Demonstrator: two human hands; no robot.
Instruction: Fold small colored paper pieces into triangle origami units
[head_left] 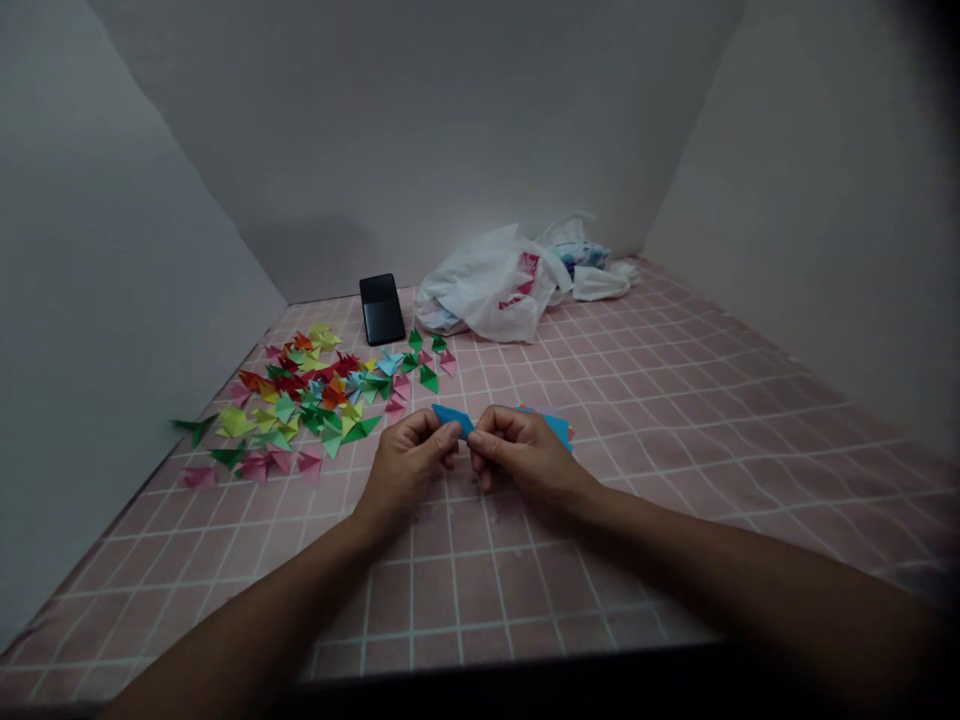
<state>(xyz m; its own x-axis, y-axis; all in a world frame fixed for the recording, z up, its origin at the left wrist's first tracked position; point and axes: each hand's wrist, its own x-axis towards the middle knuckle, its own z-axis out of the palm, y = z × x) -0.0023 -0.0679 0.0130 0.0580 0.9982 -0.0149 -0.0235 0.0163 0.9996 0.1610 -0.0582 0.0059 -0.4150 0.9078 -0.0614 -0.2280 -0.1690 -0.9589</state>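
Both my hands meet at the middle of a pink checked tabletop (675, 400). My left hand (409, 465) and my right hand (525, 455) pinch the same folded blue paper piece (452, 417) between thumbs and fingertips, close above the surface. Just behind my right hand lies a small stack of paper sheets (559, 425), blue on top with an orange edge showing; my hand hides most of it. To the left spreads a pile of several folded paper triangles (315, 395) in green, yellow, red, pink and light blue.
A black phone (382, 308) leans against the back wall. Crumpled white plastic bags (510, 280) lie at the back centre. Grey walls close in the table on the left, back and right.
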